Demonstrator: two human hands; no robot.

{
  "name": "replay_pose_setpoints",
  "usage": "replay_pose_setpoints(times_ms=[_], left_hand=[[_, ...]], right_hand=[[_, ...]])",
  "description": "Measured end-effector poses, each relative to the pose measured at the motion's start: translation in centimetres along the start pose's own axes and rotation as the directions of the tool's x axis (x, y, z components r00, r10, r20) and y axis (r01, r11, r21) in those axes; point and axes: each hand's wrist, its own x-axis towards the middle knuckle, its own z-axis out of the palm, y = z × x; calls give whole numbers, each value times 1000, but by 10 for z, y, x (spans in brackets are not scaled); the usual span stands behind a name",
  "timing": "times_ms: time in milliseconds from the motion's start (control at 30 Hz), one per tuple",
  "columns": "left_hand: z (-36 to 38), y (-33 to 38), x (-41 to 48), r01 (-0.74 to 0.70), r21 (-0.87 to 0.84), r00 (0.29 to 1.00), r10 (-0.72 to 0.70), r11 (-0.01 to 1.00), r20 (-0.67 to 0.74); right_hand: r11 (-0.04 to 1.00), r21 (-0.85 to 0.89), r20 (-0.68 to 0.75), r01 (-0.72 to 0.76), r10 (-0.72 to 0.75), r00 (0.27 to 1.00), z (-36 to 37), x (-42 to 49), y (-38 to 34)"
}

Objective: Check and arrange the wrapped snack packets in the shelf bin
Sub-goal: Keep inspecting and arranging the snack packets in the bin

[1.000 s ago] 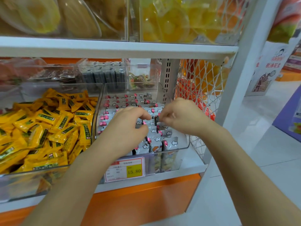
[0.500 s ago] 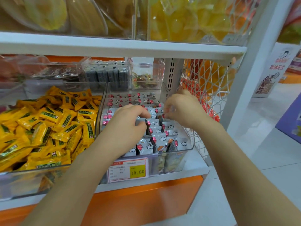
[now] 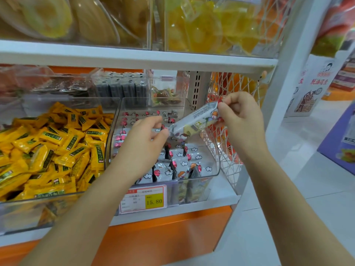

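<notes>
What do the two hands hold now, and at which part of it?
One white printed plastic snack packet: the right hand pinches its upper end, the left hand its lower end.

We have lifted one snack packet (image 3: pixel 194 122) out of the bin (image 3: pixel 216 150); both hands, right hand (image 3: pixel 240 116) and left hand (image 3: pixel 146 144), now pinch its ends above the rows

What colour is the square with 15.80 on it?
Yellow price square, clearest in the head view.
</notes>
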Motion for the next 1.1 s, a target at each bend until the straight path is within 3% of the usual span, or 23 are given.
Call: replay_pose_setpoints(times_ms=[133, 233, 300, 433, 633, 733, 833, 967, 1100], left_hand=[[-1, 4, -1, 152, -285, 988, -134, 947, 82], [-4, 11, -1, 296, -607, 951, -287, 738, 115], [-8, 14, -1, 332, -714, 937, -301, 616, 177], [-12, 11, -3, 317, -695, 947, -256, 646, 194], [-16, 7, 0, 341, -790, 921, -349, 511, 172], [-17, 5, 1, 373, -764, 904, -393, 526, 170], [-19, 6, 2, 412, -802, 889, -384, 432, 250], [-23, 7, 2, 411, -853, 894, -328, 323, 306], [-21, 5, 0, 350, -805, 928, -295, 478, 228]], right_hand=[[961, 213, 81, -177, 163, 983, 4, -10, -5], [907, 313, 83, -283, 270, 959, 5, -12, -5], [884, 339, 76, -323, 317, 945, 4, -13, -4], [815, 439, 158, -378, 344, 926, 3, -13, -1], [525, 651, 406, -548, 369, 836, 2, -14, -2], [455, 673, 448, -583, 376, 811, 1, -14, -2], [401, 678, 478, -616, 396, 784, 0, -14, -2], [448, 653, 473, -610, 388, 791, -1, -14, 1], [598, 566, 433, -568, 370, 822, 0, -14, 1]])
